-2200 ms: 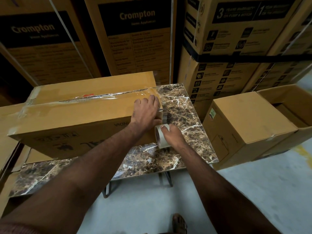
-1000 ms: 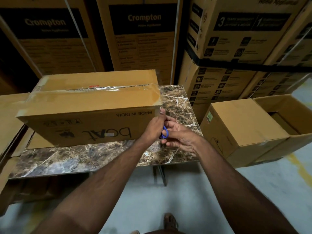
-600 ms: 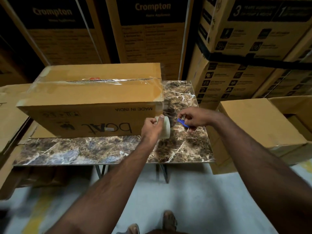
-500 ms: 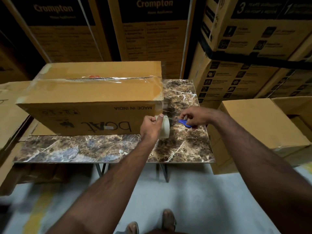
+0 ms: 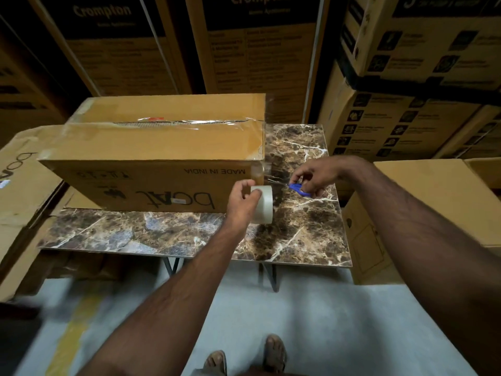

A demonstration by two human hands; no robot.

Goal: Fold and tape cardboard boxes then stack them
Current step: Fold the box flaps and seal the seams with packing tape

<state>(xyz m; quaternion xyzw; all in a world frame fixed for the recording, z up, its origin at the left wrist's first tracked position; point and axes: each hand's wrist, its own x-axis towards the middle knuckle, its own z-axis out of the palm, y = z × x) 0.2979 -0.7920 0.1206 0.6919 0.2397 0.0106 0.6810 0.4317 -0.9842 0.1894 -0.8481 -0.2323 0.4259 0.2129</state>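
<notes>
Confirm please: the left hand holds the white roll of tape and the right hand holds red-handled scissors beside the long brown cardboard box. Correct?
Not quite: in the head view the right hand holds blue-handled scissors, not red. The left hand does hold the white roll of tape beside the long brown cardboard box.

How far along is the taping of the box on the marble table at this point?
Done: the box is folded shut, with clear tape along its top seam. In hand: the left hand holds the tape roll at the box's right end, while the right hand brings blue-handled scissors to the stretched strip. Left: cutting the tape, then stacking.
</notes>
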